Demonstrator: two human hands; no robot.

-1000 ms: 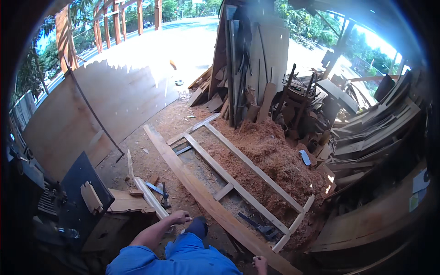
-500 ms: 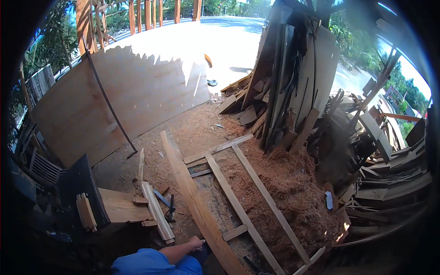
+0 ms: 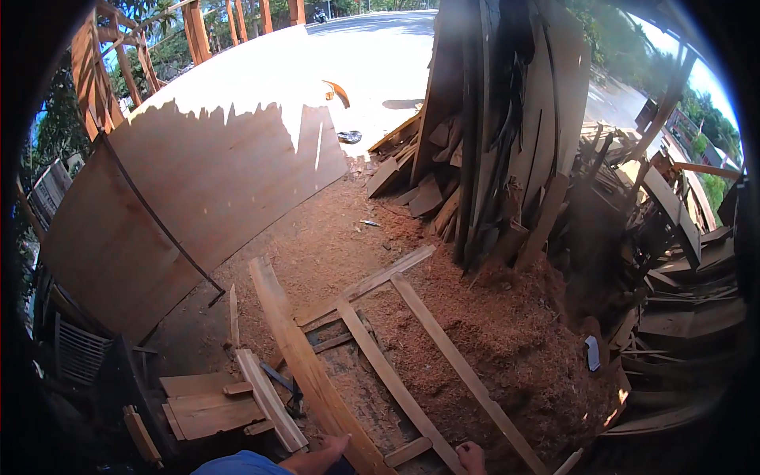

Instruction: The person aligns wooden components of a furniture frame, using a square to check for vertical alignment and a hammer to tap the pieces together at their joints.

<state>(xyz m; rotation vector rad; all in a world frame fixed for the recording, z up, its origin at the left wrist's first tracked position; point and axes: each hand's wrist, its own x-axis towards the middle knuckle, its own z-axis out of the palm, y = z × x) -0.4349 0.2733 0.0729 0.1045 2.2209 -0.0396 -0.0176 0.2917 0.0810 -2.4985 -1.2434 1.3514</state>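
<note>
A long, wide plank (image 3: 305, 360) runs away from me on the left, its grain showing. At its near end my left hand (image 3: 336, 446) is closed on the left edge, thumb side up; the fingers beneath are hidden. Beside the plank lies a slatted wooden frame of narrow rails (image 3: 392, 372), a far crosspiece (image 3: 380, 277) and a short near crosspiece (image 3: 408, 452). My right hand (image 3: 472, 457) shows at the lower edge, fingers curled against the near part of the left narrow rail.
Reddish shavings (image 3: 507, 340) heap on the right. A large plywood sheet (image 3: 198, 190) leans at the left with a dark bar (image 3: 154, 210) across it. Boards (image 3: 475, 142) stand upright behind, offcuts (image 3: 214, 404) lie left, and scrap wood (image 3: 673, 309) piles up at the far right.
My right hand has come into view at the near end of the narrow rail. My left hand has moved onto the plank's edge. The view has shifted, leaving the frame lower.
</note>
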